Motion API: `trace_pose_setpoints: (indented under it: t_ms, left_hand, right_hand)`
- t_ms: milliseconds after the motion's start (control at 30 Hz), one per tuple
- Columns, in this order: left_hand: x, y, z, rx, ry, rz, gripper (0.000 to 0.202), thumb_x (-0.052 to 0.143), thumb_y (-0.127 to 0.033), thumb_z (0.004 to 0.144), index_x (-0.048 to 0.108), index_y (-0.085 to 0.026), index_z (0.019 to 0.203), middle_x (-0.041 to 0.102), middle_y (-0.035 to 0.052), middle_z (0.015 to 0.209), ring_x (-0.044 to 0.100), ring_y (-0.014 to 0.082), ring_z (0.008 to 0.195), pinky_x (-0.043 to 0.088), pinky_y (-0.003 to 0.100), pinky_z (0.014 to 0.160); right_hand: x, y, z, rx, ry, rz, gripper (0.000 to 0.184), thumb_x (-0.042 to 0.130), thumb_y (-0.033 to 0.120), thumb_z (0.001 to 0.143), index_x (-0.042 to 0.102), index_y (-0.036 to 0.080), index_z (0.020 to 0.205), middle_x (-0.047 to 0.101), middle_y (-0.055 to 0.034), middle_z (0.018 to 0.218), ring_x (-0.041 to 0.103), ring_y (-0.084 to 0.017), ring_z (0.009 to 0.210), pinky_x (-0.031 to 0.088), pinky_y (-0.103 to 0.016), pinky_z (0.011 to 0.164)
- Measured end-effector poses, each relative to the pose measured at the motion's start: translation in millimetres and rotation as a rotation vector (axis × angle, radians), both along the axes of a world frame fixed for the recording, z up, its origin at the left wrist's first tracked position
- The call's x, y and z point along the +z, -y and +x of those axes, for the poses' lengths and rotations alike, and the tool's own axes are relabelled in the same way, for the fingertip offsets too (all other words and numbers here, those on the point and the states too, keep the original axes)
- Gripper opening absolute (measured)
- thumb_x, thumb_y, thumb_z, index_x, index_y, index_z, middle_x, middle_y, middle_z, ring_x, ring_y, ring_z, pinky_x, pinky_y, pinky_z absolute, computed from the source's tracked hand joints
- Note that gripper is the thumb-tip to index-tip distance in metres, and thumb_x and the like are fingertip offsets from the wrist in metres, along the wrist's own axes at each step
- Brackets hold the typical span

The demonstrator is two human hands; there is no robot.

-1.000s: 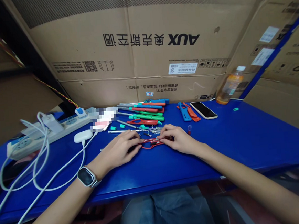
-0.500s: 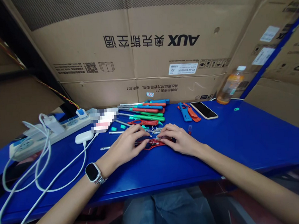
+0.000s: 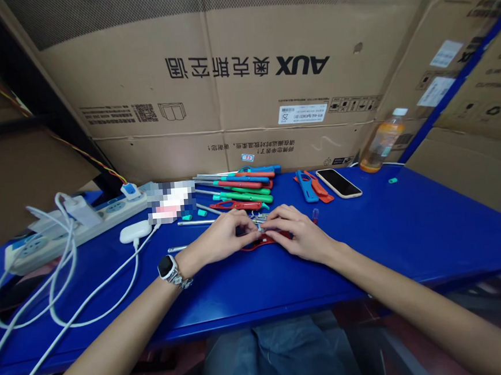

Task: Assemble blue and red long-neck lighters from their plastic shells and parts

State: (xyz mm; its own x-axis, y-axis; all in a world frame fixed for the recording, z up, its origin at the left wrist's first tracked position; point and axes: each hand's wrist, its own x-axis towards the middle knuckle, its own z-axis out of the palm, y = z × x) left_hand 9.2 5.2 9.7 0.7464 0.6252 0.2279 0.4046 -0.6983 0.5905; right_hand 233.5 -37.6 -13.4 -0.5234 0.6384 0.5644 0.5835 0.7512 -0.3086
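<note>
My left hand [image 3: 228, 234] and my right hand [image 3: 298, 233] meet over the near middle of the blue table. Between their fingertips is a small pale part [image 3: 261, 229], pinched by both and mostly covered. Beneath them lies an open red lighter casing [image 3: 255, 246], partly hidden by the fingers, with a thin metal tube [image 3: 177, 249] poking out left of my left hand. Just beyond the fingers sit small metal and clear parts [image 3: 260, 217], and another metal tube [image 3: 192, 222]. A small clear purplish piece [image 3: 316, 215] is beside my right hand.
Several long-nosed lighters [image 3: 246, 197] are piled behind my hands, near green caps [image 3: 201, 213]. Right of them are blue and orange casings [image 3: 306, 186], a phone [image 3: 339, 183] and a bottle [image 3: 381, 142]. A power strip [image 3: 100, 214] with white cables is left; cardboard [image 3: 236, 113] stands behind.
My left hand has moved right and its thumb and fingers have closed at the small pale part by my right fingertips. My right hand stays nearly in place. The view has shifted slightly.
</note>
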Motion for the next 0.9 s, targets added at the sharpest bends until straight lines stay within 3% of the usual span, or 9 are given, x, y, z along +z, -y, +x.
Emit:
trace_pose_setpoints:
  t_ms: [367,667,900]
  left_hand:
    - [-4.3,2.1,-11.4,0.032,-0.090,0.159,0.027,0.070,-0.040,0.085,0.067,-0.022,0.106,0.061,0.0049,0.106,0.057,0.0244,0.104,0.046,0.041,0.093]
    - [-7.0,2.7,-14.7,-0.003,-0.128,0.091,0.030,0.064,-0.044,0.089,0.068,-0.022,0.109,0.063,0.0051,0.103,0.062,0.0203,0.091,0.051,0.032,0.078]
    - [-6.4,3.0,-14.6,-0.001,-0.134,0.104,0.030,0.064,-0.043,0.089,0.069,-0.022,0.110,0.062,0.0051,0.101,0.063,0.0206,0.090,0.051,0.030,0.075]
  right_hand:
    - [1.7,1.8,3.9,-0.035,0.081,-0.101,0.018,0.055,0.021,0.096,0.071,0.018,0.103,0.066,-0.0085,0.100,0.059,-0.020,0.094,0.047,-0.040,0.087]
    - [-1.7,-1.0,4.0,-0.051,0.067,-0.181,0.017,0.057,0.023,0.095,0.072,0.022,0.104,0.067,-0.0065,0.099,0.059,-0.019,0.092,0.047,-0.039,0.086]
    - [-5.3,-3.9,3.3,-0.048,0.023,-0.179,0.015,0.060,0.022,0.093,0.074,0.022,0.100,0.066,-0.0058,0.096,0.059,-0.019,0.090,0.047,-0.037,0.083]
